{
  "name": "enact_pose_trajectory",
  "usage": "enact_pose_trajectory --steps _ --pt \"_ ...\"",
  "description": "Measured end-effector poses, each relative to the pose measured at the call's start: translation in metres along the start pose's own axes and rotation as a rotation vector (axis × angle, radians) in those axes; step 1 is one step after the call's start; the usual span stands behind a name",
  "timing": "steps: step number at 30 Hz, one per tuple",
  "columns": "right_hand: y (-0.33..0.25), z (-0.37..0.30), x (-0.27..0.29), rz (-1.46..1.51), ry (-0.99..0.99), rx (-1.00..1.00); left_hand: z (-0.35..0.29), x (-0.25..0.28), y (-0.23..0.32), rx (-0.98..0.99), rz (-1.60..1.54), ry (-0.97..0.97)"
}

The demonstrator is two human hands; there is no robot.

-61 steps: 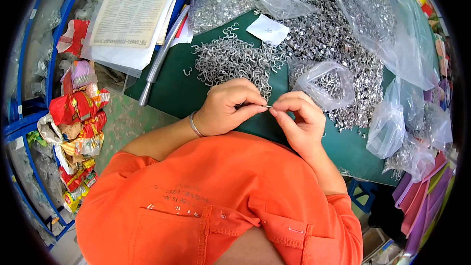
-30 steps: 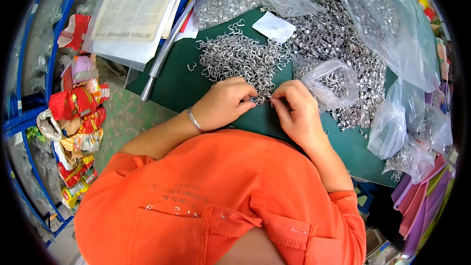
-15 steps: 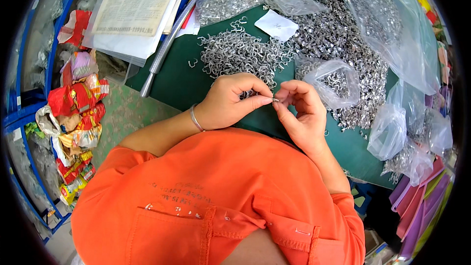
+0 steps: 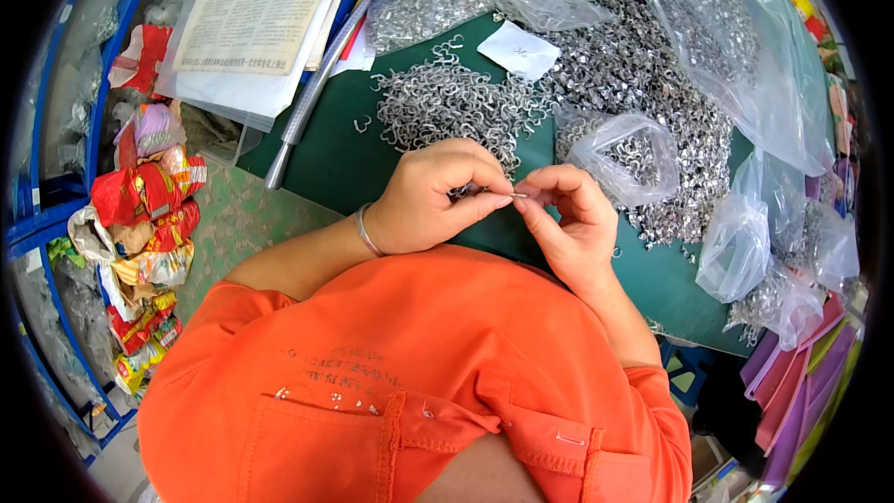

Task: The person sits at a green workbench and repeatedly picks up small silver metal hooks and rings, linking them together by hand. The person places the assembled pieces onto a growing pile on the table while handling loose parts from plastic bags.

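My left hand and my right hand meet fingertip to fingertip above the near edge of the green tabletop. Pinched between them is a small metal piece, too small and covered for its exact shape to show. Under the curled fingers of my left hand more grey metal bits are visible; whether they are held or lie behind the hand I cannot tell. Just beyond the hands lies a heap of small curved metal hooks. An open clear bag with similar hooks lies beyond my right hand.
A large pile of shiny metal bits spreads at the right under clear plastic bags. A white paper slip lies beside the hooks. At the left are a metal rod and printed sheets. Blue shelving stands further left.
Both hands have shifted slightly down and left, still pinched together. The view has moved a little; the heaps look the same.
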State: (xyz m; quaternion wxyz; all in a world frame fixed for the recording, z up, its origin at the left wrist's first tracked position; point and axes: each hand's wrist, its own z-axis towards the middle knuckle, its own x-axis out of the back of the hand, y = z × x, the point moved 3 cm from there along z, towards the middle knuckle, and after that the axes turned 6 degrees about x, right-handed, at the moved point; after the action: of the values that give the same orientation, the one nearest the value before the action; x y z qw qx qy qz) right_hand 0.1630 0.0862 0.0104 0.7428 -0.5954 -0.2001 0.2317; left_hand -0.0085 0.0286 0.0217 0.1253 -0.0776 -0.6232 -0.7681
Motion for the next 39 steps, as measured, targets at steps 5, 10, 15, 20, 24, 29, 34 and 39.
enact_pose_trajectory --steps 5,10,15,20,24,29,34,39 --pt "-0.011 0.005 0.005 -0.179 -0.08 0.263 0.002 -0.002 0.006 -0.077 0.005 -0.001" --pt "-0.036 0.014 0.031 -0.628 0.105 0.46 0.001 -0.001 0.004 -0.019 -0.041 0.099" --pt "-0.041 0.028 0.059 -1.036 0.213 0.442 -0.006 0.002 -0.001 0.069 -0.051 0.101" --pt "-0.026 0.006 0.003 -0.759 -0.203 0.446 -0.005 0.001 -0.002 0.08 -0.065 0.12" --pt "0.002 0.001 0.003 -0.863 -0.309 0.261 -0.003 0.0 -0.004 0.03 -0.029 0.131" --pt "0.004 -0.001 -0.001 -0.787 -0.246 0.263 -0.005 -0.008 -0.009 0.153 0.002 0.005" --pt "0.009 0.0 -0.001 -0.711 -0.282 0.283 -0.005 -0.009 -0.01 0.19 -0.008 0.004" --pt "0.007 -0.001 -0.003 -0.77 -0.259 0.291 -0.005 -0.011 -0.012 0.2 0.014 -0.034"
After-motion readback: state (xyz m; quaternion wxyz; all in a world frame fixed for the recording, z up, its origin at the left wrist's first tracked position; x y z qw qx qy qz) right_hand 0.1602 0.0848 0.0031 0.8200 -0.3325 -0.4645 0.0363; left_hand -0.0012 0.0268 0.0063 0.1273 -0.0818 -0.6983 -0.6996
